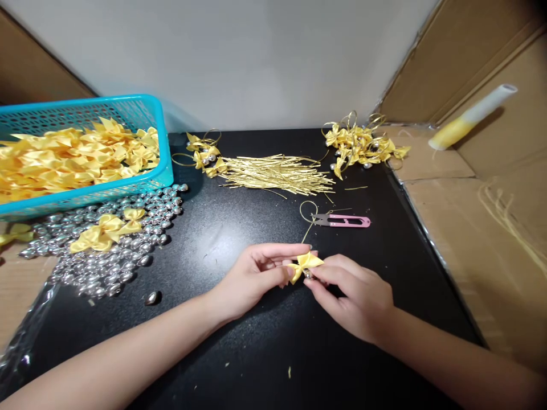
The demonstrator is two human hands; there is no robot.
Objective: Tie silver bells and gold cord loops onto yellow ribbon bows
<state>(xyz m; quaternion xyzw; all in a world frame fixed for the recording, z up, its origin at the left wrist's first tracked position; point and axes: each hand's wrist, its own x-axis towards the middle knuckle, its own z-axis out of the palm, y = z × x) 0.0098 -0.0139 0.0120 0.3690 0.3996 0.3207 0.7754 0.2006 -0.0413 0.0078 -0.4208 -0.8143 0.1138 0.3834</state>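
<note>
Between my two hands, above the black table, is a yellow ribbon bow (309,261). My left hand (260,270) pinches its left loop between thumb and fingers. At the bow's lower right, the thumb and fingertips of my right hand (354,290) close on a small silver bell-like bead (307,274). A thin gold cord (308,212) rises from behind the bow and ends in a loop. Just beyond my hands lie pink thread snips (347,220), their blades near that loop. My fingers partly cover the bow and bead.
A turquoise basket (164,154) of yellow bows stands at the left. Silver beads (128,256) spread before it, with a few bows (105,230) on top. Gold cords (277,173) lie at the back between two piles of finished-looking bows (356,142). Cardboard (504,188) borders the right.
</note>
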